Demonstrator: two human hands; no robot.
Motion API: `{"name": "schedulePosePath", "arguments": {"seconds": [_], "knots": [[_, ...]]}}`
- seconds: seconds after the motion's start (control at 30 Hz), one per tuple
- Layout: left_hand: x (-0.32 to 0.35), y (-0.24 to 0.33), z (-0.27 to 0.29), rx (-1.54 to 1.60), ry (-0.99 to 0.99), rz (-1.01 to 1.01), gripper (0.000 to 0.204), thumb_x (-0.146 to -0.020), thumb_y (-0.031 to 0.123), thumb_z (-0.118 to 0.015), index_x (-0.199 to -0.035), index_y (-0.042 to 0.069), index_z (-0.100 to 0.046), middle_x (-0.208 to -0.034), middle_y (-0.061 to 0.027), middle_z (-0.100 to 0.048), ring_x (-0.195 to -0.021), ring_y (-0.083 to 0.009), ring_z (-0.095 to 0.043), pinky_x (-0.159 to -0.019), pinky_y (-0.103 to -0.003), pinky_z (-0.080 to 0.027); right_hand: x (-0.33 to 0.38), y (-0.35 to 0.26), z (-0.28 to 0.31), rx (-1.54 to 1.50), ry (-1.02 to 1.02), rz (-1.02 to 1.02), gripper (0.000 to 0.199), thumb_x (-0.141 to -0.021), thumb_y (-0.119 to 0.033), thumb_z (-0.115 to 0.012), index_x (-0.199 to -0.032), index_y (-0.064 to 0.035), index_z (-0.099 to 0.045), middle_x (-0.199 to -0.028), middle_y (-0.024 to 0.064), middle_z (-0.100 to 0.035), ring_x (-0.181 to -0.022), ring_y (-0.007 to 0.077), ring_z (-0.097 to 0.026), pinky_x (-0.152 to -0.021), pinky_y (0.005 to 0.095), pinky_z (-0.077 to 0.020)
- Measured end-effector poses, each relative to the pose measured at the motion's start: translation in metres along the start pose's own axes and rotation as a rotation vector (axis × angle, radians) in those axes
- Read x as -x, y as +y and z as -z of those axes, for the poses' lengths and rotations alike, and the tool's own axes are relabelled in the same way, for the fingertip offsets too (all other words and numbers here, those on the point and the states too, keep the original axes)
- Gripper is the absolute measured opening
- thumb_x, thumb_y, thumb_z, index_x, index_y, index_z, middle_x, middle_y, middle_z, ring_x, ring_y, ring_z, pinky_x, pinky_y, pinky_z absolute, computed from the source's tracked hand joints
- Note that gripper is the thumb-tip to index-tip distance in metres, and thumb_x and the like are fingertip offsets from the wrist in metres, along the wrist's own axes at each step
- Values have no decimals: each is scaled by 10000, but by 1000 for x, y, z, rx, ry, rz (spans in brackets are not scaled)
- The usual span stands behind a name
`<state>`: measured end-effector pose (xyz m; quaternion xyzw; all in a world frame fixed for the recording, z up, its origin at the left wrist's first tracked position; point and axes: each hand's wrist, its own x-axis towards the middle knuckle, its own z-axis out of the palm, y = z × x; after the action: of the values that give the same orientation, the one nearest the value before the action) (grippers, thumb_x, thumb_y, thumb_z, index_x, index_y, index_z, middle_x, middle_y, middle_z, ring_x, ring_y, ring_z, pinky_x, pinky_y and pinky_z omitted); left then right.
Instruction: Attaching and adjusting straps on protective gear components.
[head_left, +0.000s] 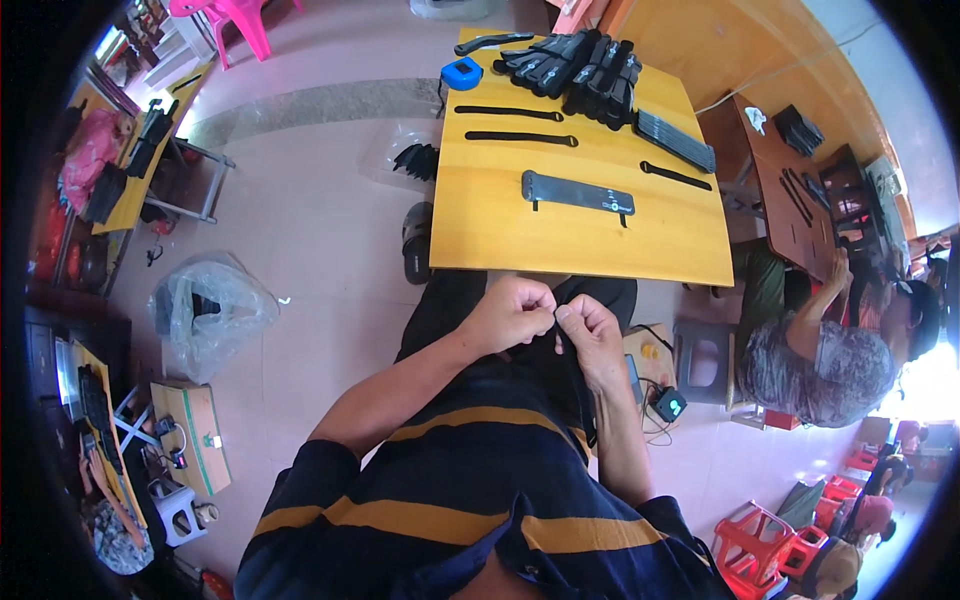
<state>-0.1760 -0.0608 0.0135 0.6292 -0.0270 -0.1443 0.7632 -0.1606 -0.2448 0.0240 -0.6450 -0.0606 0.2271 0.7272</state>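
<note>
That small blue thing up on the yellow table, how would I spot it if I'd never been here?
Start at the yellow wooden table in front of the seated person. Go to its far left corner, beside the heap of black straps. The blue tape measure sits there at the edge: a small, squat, rounded case, the only blue item among flat black pieces.

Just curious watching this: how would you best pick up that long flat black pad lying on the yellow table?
Take the long flat black pad at one narrow end, coming from above. It lies flat on the yellow table with bare wood around both ends, so fingers could pinch under an end.
</note>
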Motion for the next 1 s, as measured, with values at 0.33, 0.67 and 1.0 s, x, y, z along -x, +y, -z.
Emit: {"name": "schedulePosePath", "arguments": {"seconds": [0.33,0.67,1.0], "knots": [[2,1,2,53,-21,21,145,-876,52,-617,-731,43,-612,-651,8,-585,-558,-58,-538,-506,-228,-428,-3,-1,-1,14,-33,-9,239,-1030,-167,-627,-818,-64,-589,-702,-32,-566,-610,50,-515,-565,227,-430],[15,-22,-11,-173,258,-236,96,-839,47,-622,-764,-12,-614,-624,-47,-525,-609,-84,-489,-558,-305,-409,1,-17,-12,687,228,405,192,-807,-101,-807,-835,-22,-634,-765,75,-570,-685,205,-579,-628,316,-474],[16,-17,-13,-329,337,-279,89,-804,58,-656,-755,-7,-620,-605,-126,-532,-534,-136,-502,-521,-321,-422,13,-37,-17,888,97,498,86,-782,-4,-732,-856,-24,-692,-801,132,-675,-703,277,-684,-624,336,-519]]}}
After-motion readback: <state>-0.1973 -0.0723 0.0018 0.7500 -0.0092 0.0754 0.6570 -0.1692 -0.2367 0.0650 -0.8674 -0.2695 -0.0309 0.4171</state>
